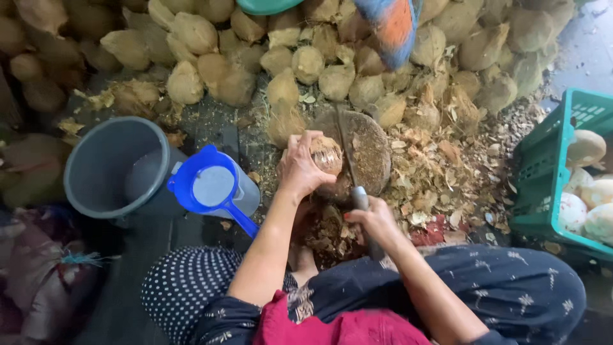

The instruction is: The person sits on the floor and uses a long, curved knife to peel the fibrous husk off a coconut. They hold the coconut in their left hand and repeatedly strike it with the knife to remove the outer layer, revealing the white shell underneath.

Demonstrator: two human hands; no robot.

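Person is sitting low, looking down at a round wooden chopping block (373, 156). Left hand (301, 167) is wrapping its fingers over a husked brown coconut (327, 155), closed around it and pressing it onto the near-left part of the block. Right hand (373, 220) is gripping the handle of a long cleaver-type knife (348, 150), fist fully closed on it; the blade is running up across the block, lying just beside the coconut on its right, contact with the shell too hard to tell. Husk scraps (434, 179) are lying all around the block and spreading to the right. A big pile of brown coconuts (306, 61) is filling the top of the view behind the block. A grey bucket (115, 167) is standing at left, with a blue-rimmed jug (214, 186) touching it on its right, handle pointing toward the person. A green plastic crate (543, 185) is sitting at the right edge, holding peeled whitish coconuts (584, 191).
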